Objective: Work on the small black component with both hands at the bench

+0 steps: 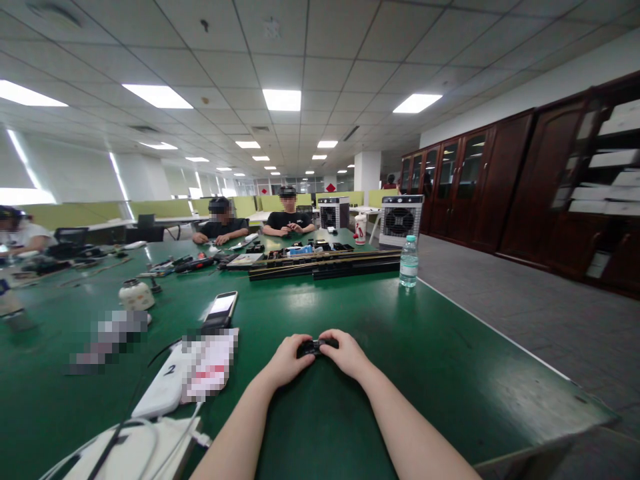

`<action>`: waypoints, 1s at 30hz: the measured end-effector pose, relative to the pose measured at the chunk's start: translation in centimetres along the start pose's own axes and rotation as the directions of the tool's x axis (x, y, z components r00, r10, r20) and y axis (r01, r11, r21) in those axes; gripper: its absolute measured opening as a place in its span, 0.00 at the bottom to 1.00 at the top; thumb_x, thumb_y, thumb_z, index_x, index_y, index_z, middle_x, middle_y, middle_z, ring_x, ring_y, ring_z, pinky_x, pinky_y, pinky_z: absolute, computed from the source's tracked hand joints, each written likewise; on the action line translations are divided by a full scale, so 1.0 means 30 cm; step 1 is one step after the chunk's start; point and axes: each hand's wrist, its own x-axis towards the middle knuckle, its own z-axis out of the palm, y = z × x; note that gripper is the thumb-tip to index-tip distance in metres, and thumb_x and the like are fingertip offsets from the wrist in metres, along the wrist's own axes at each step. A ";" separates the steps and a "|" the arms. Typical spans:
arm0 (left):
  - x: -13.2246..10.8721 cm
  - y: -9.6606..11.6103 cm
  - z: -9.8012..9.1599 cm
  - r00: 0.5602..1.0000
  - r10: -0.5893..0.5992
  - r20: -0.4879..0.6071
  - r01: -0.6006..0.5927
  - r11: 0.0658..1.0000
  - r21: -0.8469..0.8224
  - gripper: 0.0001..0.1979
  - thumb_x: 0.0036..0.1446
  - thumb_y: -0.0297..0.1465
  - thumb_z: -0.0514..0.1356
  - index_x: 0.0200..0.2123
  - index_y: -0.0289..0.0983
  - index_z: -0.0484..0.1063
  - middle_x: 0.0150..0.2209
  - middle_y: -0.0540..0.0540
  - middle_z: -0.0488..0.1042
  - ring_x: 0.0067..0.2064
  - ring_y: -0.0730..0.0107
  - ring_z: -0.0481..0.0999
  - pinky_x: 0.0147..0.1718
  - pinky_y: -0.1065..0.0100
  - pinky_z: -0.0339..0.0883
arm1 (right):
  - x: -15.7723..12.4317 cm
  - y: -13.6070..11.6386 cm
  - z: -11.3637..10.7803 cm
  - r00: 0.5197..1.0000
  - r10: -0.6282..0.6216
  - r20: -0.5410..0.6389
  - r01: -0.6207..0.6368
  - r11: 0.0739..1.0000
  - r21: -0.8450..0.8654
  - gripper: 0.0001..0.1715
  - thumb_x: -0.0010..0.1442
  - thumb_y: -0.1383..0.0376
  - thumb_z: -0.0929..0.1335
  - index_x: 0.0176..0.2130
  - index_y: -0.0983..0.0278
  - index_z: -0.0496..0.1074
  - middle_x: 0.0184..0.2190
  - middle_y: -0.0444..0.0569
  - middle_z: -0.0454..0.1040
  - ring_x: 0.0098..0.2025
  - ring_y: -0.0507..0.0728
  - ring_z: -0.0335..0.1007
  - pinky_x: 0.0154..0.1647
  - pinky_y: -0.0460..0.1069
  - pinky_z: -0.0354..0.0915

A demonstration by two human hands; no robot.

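Observation:
Between my two hands is a small black part point(313, 347), too small and too covered by fingers to name. My left hand point(289, 360) is closed on its left end, thumb along the near side. From the other end, my right hand point(345, 352) grips it with thumb and curled fingers. Both hands are close to the green tabletop point(425, 360); whether the part touches it I cannot tell. To the left of my hands lie a phone point(223, 305), a white power bank point(163, 383) marked "2" and a pinkish packet point(213, 367).
Long black rails point(325, 265) lie across the table ahead, with a water bottle point(409, 263) at their right end. A floral jar point(136, 294) stands at left. White cables point(165, 453) trail at lower left. Two people point(289, 217) sit across the table.

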 end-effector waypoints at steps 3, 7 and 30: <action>0.000 0.001 0.000 1.000 -0.005 0.002 0.005 1.000 0.003 0.21 0.47 0.32 0.60 0.47 0.37 0.69 0.45 0.43 0.72 0.47 0.59 0.70 0.49 0.62 0.62 | 0.011 0.018 0.003 0.999 0.001 -0.033 0.001 0.998 0.058 0.13 0.50 0.64 0.67 0.38 0.63 0.73 0.38 0.48 0.75 0.43 0.57 0.70 0.48 0.52 0.62; 0.001 0.002 0.000 1.000 -0.012 0.010 0.012 1.000 0.006 0.21 0.48 0.32 0.60 0.47 0.36 0.69 0.45 0.43 0.72 0.47 0.60 0.70 0.49 0.62 0.62 | 0.030 0.050 0.015 0.997 0.007 -0.083 0.005 0.989 0.148 0.14 0.49 0.64 0.67 0.38 0.64 0.73 0.38 0.49 0.76 0.42 0.57 0.70 0.47 0.52 0.64; -0.002 0.014 -0.005 0.999 -0.042 0.019 0.042 0.999 -0.007 0.21 0.48 0.32 0.60 0.48 0.36 0.68 0.47 0.42 0.72 0.49 0.59 0.68 0.51 0.62 0.60 | 0.044 0.037 -0.012 0.931 0.326 -0.162 -0.209 0.842 0.497 0.20 0.47 0.57 0.68 0.39 0.64 0.70 0.40 0.53 0.76 0.43 0.61 0.71 0.38 0.53 0.66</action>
